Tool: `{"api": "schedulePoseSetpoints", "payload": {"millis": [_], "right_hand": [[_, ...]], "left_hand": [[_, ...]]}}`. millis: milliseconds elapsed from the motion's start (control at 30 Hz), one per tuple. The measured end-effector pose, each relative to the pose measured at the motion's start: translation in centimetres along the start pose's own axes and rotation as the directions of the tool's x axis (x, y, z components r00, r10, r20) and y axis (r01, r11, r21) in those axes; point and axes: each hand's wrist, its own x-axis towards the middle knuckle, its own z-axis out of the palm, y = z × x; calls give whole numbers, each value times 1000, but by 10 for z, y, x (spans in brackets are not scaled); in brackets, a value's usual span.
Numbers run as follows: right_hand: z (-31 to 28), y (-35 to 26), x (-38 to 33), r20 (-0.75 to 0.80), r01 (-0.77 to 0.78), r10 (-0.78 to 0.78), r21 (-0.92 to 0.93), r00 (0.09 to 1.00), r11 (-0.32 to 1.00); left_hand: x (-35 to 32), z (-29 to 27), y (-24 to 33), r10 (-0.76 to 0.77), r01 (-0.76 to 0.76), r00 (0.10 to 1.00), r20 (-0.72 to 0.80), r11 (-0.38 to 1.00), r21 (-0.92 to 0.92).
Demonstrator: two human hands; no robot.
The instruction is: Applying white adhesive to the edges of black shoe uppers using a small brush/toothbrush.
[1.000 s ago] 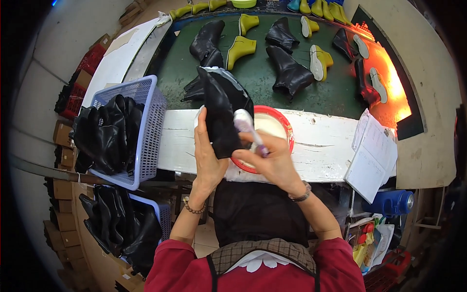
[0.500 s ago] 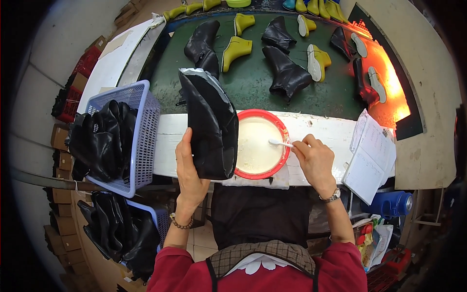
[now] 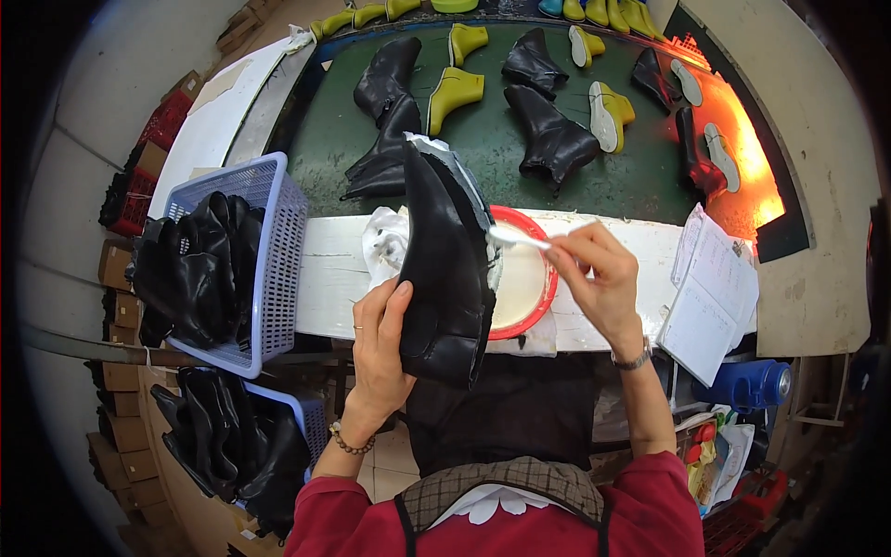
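Hidden: the black boot upper [image 3: 445, 269] covers the left part of the red-rimmed bowl [image 3: 534, 278]; the brush [image 3: 516, 239] tip is lost against the upper's edge
Edges: white bench [image 3: 325, 278] runs between blue basket [image 3: 269, 251] and papers [image 3: 710, 292]
My left hand [image 3: 382, 348]: wrapped round the upper's lower side, holding it upright over the bench
My right hand [image 3: 601, 278]: fingers pinching the brush handle, just right of the upper

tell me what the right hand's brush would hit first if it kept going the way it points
The right hand points its brush leftward; the black boot upper held by the left hand looks first in line, seemingly already at the tip.
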Motion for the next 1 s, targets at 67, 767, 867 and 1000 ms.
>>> {"api": "schedulePoseSetpoints", "payload": {"millis": [67, 767, 867, 1000], "right_hand": [[5, 0, 12, -54, 70, -69, 11, 996, 997], [-1, -10, -22, 183, -128, 117, 50, 976, 991], [-4, 22, -27, 169, 96, -18, -467, 986, 879], [-11, 26, -29, 177, -5, 86, -410, 980, 912]], "left_hand": [[0, -3, 0, 1, -1, 1000, -12, 1000, 4], [30, 6, -31, -358, 249, 914, -192, 866, -433], [-14, -22, -64, -670, 446, 741, 50, 435, -782], [-24, -47, -60, -761, 583, 535, 366, 19, -812]]}}
